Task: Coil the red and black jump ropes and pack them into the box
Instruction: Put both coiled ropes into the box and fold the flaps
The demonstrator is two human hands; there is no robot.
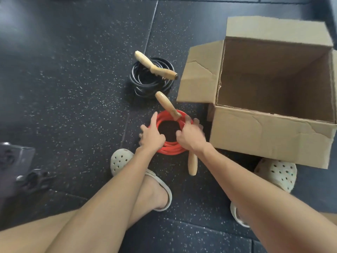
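Note:
The red jump rope [170, 149] lies coiled on the dark floor in front of me, its two wooden handles sticking out at the top and bottom right. My left hand [152, 135] grips the coil's left side. My right hand [190, 136] grips the right side, fingers curled round the strands. Just beyond it, the black jump rope [145, 84] sits coiled on the floor with its wooden handles lying across it. The cardboard box [269, 132] stands to the right, flaps spread, nothing visible inside.
My feet in pale clogs [120, 160] rest on the speckled rubber floor, one just below the red coil, one by the box's near corner. Dark metal equipment [16, 161] sits at the left edge.

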